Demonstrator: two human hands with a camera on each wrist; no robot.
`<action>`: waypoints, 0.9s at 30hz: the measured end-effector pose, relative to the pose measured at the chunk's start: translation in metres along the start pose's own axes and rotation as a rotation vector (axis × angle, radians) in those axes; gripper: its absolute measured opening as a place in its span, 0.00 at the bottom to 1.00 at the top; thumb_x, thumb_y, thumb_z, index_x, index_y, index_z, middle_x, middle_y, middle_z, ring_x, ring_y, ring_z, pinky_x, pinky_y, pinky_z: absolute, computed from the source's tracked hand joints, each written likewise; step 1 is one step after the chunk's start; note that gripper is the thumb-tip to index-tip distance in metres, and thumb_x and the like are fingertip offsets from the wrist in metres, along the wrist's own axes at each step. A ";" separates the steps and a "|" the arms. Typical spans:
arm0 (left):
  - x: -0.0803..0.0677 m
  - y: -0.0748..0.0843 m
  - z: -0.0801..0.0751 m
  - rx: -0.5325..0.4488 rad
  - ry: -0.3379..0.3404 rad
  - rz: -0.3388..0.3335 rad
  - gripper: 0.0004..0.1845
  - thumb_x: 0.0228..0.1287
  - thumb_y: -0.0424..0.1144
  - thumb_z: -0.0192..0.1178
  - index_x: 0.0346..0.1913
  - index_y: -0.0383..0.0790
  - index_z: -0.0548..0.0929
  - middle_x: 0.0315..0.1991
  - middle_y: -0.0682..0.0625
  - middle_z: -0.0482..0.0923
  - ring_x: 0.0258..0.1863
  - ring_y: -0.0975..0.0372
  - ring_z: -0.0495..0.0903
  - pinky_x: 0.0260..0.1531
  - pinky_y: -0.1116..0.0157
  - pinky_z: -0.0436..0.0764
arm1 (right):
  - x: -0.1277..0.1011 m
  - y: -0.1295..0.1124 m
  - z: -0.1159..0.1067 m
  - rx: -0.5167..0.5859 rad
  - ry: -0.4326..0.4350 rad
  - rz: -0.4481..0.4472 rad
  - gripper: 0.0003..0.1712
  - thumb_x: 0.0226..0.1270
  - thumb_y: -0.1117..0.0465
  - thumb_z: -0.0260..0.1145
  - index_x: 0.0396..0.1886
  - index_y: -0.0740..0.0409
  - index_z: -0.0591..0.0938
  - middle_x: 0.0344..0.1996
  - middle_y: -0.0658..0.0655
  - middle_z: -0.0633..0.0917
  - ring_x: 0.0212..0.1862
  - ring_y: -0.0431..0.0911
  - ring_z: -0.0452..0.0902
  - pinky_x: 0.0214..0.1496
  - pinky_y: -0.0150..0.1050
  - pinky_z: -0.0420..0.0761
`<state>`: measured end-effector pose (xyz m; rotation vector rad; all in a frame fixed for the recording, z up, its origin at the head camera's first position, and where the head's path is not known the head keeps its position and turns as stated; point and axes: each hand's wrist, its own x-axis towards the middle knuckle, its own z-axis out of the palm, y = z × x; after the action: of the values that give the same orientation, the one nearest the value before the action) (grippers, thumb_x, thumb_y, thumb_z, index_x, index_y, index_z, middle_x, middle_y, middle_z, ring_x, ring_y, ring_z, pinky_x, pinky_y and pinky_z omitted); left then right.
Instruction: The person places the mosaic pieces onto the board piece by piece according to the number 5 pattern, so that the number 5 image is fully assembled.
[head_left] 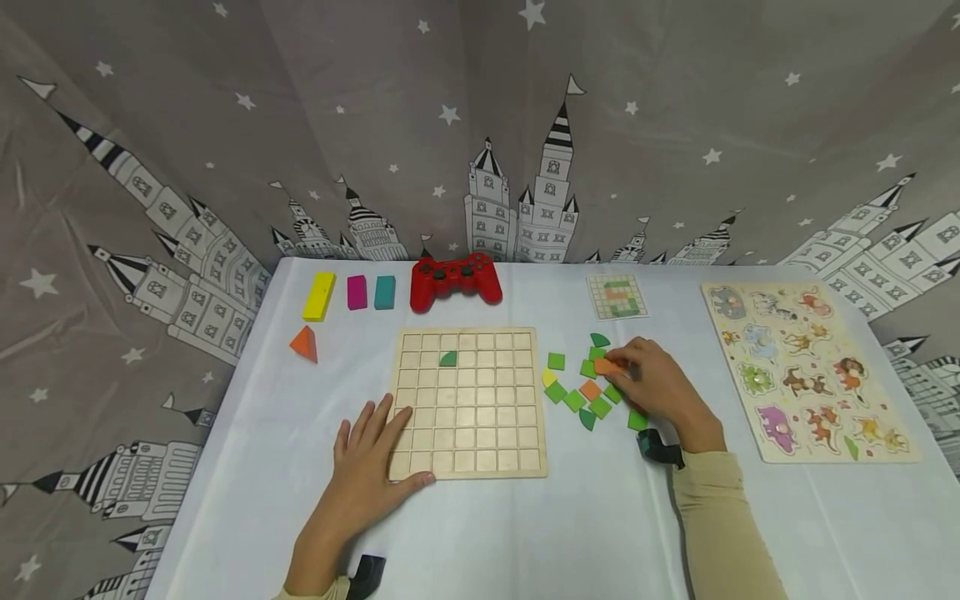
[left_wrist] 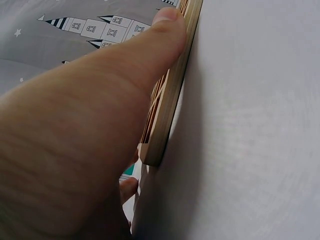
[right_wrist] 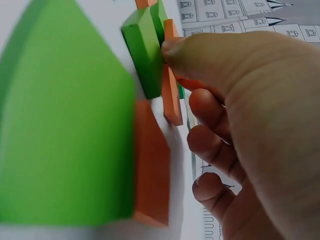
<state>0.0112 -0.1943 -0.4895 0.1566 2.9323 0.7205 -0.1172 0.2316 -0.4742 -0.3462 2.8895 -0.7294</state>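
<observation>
My left hand rests at the lower left corner of a wooden grid board, fingers extended over its left side. Its thumb lies along the board's near edge in the left wrist view. One dark green quarter-circle tile sits in a cell near the top of the grid. To the right of the board, my right hand pinches an orange tile between thumb and fingertips. Around it lie several loose green square tiles, another orange tile and a yellow piece.
A pattern card lies beyond the loose tiles. At the far right is an animal puzzle board. Behind the grid sits a red game controller, with yellow, magenta, teal and orange blocks to its left.
</observation>
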 end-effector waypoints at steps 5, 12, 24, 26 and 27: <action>0.000 0.001 0.000 0.002 -0.004 -0.004 0.55 0.49 0.70 0.70 0.78 0.48 0.65 0.82 0.40 0.50 0.81 0.41 0.44 0.74 0.33 0.41 | -0.001 -0.003 0.003 -0.004 0.022 -0.009 0.22 0.69 0.53 0.70 0.57 0.62 0.85 0.45 0.58 0.81 0.45 0.50 0.72 0.50 0.46 0.74; 0.000 0.000 -0.001 0.005 -0.001 0.001 0.55 0.50 0.71 0.69 0.78 0.48 0.65 0.82 0.40 0.49 0.81 0.41 0.44 0.75 0.33 0.41 | 0.004 -0.032 0.012 0.023 0.054 -0.077 0.19 0.69 0.52 0.70 0.53 0.59 0.86 0.39 0.55 0.78 0.41 0.47 0.70 0.44 0.43 0.73; 0.000 -0.001 -0.001 0.006 -0.009 -0.004 0.54 0.51 0.71 0.69 0.77 0.48 0.66 0.83 0.40 0.49 0.81 0.41 0.43 0.74 0.33 0.41 | 0.032 -0.139 0.064 0.049 0.029 -0.282 0.17 0.71 0.48 0.67 0.52 0.52 0.87 0.43 0.50 0.82 0.45 0.44 0.73 0.49 0.41 0.79; 0.000 -0.001 -0.001 0.005 -0.007 0.000 0.54 0.51 0.71 0.68 0.77 0.47 0.66 0.83 0.39 0.49 0.81 0.40 0.43 0.74 0.33 0.41 | 0.036 -0.153 0.071 0.040 0.037 -0.300 0.17 0.71 0.49 0.67 0.52 0.52 0.87 0.44 0.50 0.83 0.46 0.44 0.75 0.51 0.41 0.80; 0.000 -0.001 -0.001 0.006 -0.005 0.004 0.54 0.51 0.72 0.68 0.77 0.47 0.66 0.83 0.39 0.49 0.81 0.40 0.44 0.74 0.33 0.41 | 0.037 -0.159 0.074 0.028 0.044 -0.300 0.16 0.71 0.49 0.67 0.52 0.52 0.87 0.44 0.50 0.83 0.47 0.44 0.76 0.52 0.41 0.80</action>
<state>0.0113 -0.1954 -0.4893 0.1640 2.9307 0.7105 -0.1093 0.0527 -0.4656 -0.7823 2.8977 -0.8287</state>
